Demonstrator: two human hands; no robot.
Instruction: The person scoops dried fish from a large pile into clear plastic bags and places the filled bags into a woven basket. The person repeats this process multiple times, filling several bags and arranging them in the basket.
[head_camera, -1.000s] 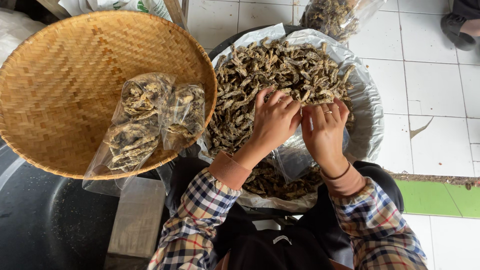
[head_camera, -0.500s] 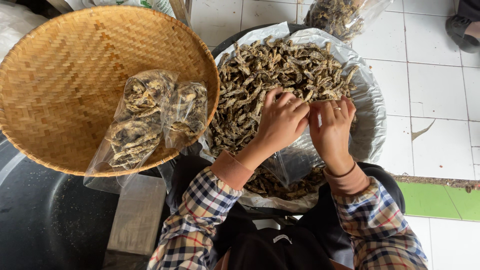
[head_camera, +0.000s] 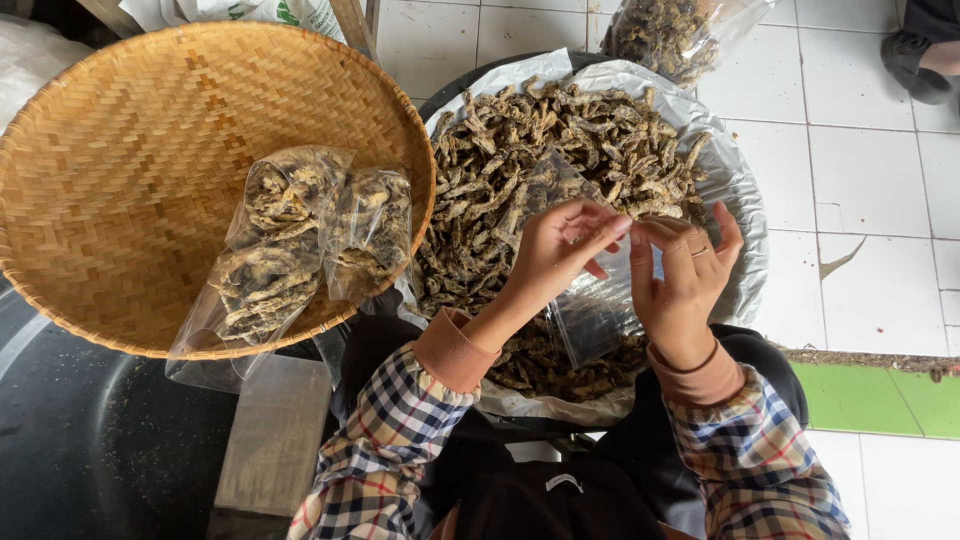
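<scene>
1. Clear plastic bag (head_camera: 590, 310), head view: pinched at its mouth by left hand (head_camera: 555, 250) and right hand (head_camera: 680, 275), over the basin of dried fish (head_camera: 560, 150).
2. Since a second ago, both hands lifted off the fish; an empty bag is now being opened.
3. Filled bags (head_camera: 300, 240) lie in the woven tray (head_camera: 120, 170).

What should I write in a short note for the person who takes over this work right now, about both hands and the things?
Left hand: fingers pinch the mouth of an empty clear plastic bag, held above the basin.
Right hand: pinches the same bag mouth from the other side, pulling it open.
Dried fish pile: lies loose in the plastic-lined basin under the hands.
Done: filled bags lie in the woven bamboo tray at the left.
Left: the held bag has no fish in it yet; most of the pile is unbagged.
</scene>
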